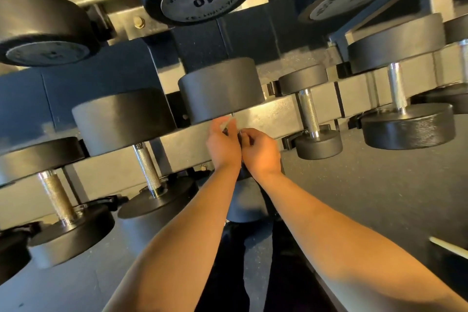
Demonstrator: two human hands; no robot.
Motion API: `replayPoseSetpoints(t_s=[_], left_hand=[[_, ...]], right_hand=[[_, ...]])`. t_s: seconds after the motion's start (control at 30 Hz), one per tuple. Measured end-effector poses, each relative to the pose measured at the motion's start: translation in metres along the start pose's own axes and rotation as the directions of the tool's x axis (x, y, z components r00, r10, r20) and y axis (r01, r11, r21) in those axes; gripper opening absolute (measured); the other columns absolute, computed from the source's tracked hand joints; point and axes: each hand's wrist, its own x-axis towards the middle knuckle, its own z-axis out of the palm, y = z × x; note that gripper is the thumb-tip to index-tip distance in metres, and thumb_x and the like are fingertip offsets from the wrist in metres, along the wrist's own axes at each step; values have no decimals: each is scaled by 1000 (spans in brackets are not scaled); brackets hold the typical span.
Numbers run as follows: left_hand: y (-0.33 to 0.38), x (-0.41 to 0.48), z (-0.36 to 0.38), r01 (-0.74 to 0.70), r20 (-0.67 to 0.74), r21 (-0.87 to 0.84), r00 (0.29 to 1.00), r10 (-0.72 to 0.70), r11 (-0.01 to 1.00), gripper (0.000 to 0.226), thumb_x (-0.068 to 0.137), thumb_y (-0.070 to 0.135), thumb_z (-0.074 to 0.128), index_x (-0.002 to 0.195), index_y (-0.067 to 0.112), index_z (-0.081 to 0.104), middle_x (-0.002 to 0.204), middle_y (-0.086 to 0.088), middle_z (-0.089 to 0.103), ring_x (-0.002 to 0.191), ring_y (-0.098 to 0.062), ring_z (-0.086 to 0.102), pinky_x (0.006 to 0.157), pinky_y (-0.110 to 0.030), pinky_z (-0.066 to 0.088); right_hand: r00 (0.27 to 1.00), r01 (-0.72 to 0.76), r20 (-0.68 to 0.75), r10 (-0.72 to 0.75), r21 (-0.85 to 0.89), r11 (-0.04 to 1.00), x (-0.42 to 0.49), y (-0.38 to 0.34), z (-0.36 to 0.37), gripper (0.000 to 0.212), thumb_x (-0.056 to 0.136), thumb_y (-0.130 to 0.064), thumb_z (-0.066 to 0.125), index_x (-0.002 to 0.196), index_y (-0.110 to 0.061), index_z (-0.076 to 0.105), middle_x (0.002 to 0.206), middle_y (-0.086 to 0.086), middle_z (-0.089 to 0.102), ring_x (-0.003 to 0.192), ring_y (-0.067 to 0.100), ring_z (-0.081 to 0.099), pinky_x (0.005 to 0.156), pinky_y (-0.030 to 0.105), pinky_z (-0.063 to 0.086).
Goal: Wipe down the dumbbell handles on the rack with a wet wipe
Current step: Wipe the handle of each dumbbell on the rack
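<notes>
Curling left hand (222,145) round pale, blurred wipe (228,123), pressing it against dumbbell handle (232,116) on rack (278,114); seeing handle running straight away from body, far head (220,91) to near head (245,201), between both hands, equally near, mostly hidden; curling fingers of right hand (262,153) inward beside handle, grip impossible to tell.

Dumbbell heads (220,88) hem my fingers (247,134) above and left; bare floor (367,197) opens rightward, past a small dumbbell (310,114).
</notes>
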Motion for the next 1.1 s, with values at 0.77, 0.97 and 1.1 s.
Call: replayPoseSetpoints(t_s=[0.77, 0.97, 1.1], left_hand=[[-16, 24, 1, 475, 253, -113, 863, -437, 873, 27, 105, 21, 33, 104, 14, 59, 92, -7, 59, 83, -17, 54, 73, -28, 44], [-12, 23, -3, 582, 307, -492, 812, -496, 648, 27, 103, 24, 56, 128, 19, 64, 115, -6, 73, 102, -21, 72, 85, -35, 61], [0, 28, 2, 656, 402, -463, 755, -519, 596, 34, 103, 40, 54, 117, 14, 70, 100, -5, 76, 88, -18, 73, 71, -30, 59]], right_hand=[[998, -36, -62, 31, -82, 996, -4, -7, 2, 21, 97, -26, 50, 93, -23, 71, 81, 3, 70, 73, 27, 63, 69, 37, 55], [999, -43, -30, 41, -99, 994, -5, -8, 0, 20, 93, -25, 49, 85, -22, 66, 75, -1, 65, 70, 25, 62, 69, 41, 57], [999, -42, -19, 41, -73, 996, -6, -6, 1, 21, 93, -26, 47, 85, -22, 67, 77, -4, 66, 71, 22, 63, 71, 40, 57]])
